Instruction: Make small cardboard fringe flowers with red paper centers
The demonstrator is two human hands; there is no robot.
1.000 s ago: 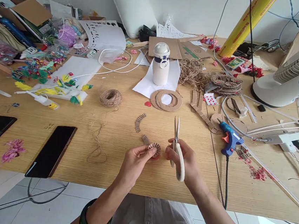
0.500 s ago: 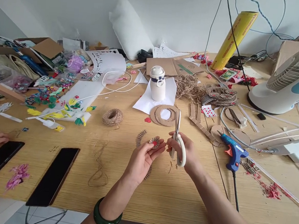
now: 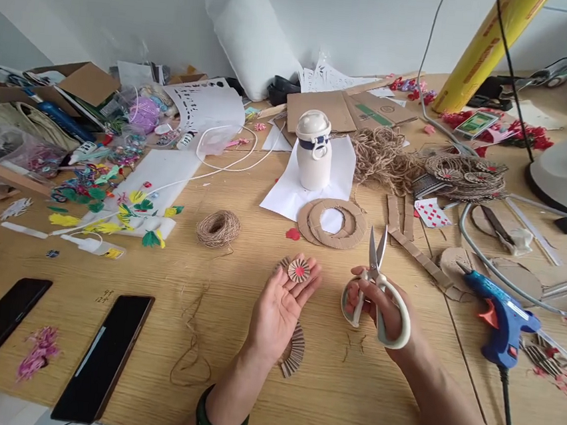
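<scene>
Small corrugated cardbd rosette (image 3: 298,270) w/ red centre rests on the fingers of the L hand (image 3: 279,305), which is open, palm up, not clenched. A fringed edge shows just behind the rosette; can't tell if it's a separate piece. Green bangle (image 3: 220,420) on L wrist.

R hand (image 3: 379,308) is gripping white-handled scissors (image 3: 376,261), fingers thru the loops, blades pointing up and slightly parted, apart from the rosette.

Curved fringed cardbd strip (image 3: 293,350) lies on the bench (image 3: 346,399) just beside the L palm, w/ loose twine (image 3: 192,357) further left. Ball of jute twine (image 3: 218,228) sits ahead of the L hand. Further up, cardbd ring (image 3: 331,224) lies at the edge of a white paper sheet (image 3: 305,198) holding a white bottle (image 3: 312,150). Hot glue gun (image 3: 501,320) lies to the right, 2 black phones (image 3: 104,355) to the left, coiled cardbd strips (image 3: 464,178) top right.
</scene>
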